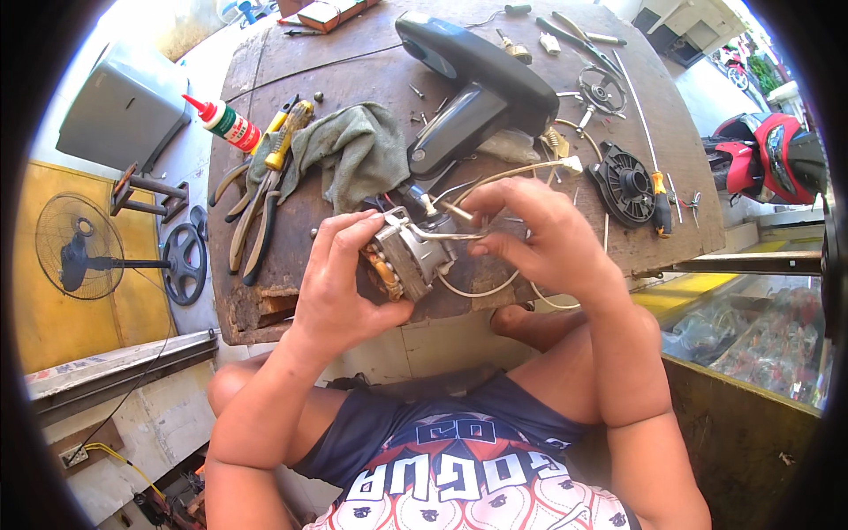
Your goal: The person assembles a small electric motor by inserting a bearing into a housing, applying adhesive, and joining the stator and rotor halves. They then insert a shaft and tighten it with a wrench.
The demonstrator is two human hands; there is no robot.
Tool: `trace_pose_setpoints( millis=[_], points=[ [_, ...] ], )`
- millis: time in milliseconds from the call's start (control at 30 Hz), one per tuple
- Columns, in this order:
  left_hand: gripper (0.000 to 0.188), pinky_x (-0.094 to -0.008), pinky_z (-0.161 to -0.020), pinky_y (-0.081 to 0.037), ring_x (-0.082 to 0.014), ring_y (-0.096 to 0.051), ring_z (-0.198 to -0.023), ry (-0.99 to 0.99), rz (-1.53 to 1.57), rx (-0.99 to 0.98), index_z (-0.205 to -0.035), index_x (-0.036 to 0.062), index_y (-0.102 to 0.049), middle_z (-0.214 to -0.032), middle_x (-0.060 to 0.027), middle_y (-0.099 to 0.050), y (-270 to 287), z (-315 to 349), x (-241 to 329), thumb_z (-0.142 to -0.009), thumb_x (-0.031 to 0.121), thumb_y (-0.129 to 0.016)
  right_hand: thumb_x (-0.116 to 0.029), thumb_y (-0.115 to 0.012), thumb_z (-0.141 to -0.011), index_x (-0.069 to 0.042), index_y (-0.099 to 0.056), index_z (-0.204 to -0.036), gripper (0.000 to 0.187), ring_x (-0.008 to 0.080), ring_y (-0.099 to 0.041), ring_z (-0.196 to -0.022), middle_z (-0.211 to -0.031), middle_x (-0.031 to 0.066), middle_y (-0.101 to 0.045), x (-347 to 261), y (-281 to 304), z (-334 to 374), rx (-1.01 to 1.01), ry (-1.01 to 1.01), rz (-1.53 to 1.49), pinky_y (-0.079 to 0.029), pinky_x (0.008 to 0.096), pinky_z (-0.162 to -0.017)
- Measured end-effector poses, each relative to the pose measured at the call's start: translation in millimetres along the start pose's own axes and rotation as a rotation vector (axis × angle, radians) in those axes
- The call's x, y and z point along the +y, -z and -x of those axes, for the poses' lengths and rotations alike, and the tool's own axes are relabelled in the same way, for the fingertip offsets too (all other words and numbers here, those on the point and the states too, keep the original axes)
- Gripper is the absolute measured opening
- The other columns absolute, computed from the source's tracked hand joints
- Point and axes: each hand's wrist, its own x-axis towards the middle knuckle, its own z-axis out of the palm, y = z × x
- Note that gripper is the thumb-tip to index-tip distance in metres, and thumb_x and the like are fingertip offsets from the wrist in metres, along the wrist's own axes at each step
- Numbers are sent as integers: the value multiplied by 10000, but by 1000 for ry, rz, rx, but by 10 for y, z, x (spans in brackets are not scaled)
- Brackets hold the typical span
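A dark pedestal fan [78,263] stands at left before a yellow panel [97,331], near a large grey box [124,104], while a red motorcycle [767,163] stands at right.

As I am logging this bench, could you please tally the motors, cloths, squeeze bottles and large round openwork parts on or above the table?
Motor, held in the left hand: 1
Grey-green cloth: 1
Squeeze bottle: 1
Round parts, one black, one ring-shaped: 2
Total: 5
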Motion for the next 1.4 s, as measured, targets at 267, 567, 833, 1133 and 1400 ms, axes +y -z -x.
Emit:
trace_pose_setpoints(
  millis=[267,567,833,1133,1400],
  points=[
    [943,-522,-1088,-544,-433,-631,-1289,-100,-22,-46,-1443,69,-615,-1421,-196,-611,24,-11,-45,-563,62,-953,-325,-985,-736,-111,-656,-1432,799,373,-580,-1410,-1477,128,-655,-141,-44,-36,-74,97,100,-437,512,-1194],
    [873,-556,-1109,-570,-454,-635,-1353,-325,-44,-43,-1425,105,-670,-1407,-156,-619,55,-102,-64,-597,15,-931,-465,-983,-628,-104,-619,-1528,1036,353,-585,-1346,-1429,112,-668,-126,-260,-239,-238,39,118,-454,536,-1112],
    [844,-546,-1110,-595,-465,-667,-1346,-350,-94,-77,-1425,77,-689,-1408,-163,-651,264,-195,-21,-619,60,-939,-477,-1009,-617,-128,-673,-1483,992,315,-607,-1338,-1382,76,-708,-103,-168,-237,-242,-35,18,-426,506,-1145],
    [939,-417,-986,-590,-320,-710,-1143,-44,-1,-108,-1447,27,-666,-1275,-160,-685,384,-199,121,-570,177,-968,-435,-1041,-599,-142,-675,-1445,967,325,-606,-1323,-1345,73,-709,-75,-377,-154,-66,-7,20,-416,505,-1138],
    [928,-378,-930,-621,-254,-727,-1087,192,151,-97,-1470,7,-650,-1184,-132,-686,249,-239,127,-653,256,-1012,-516,-1030,-569,-142,-670,-1459,1031,332,-597,-1346,-1336,81,-701,-93,-601,-58,112,48,160,-394,544,-1111]
  ],
)
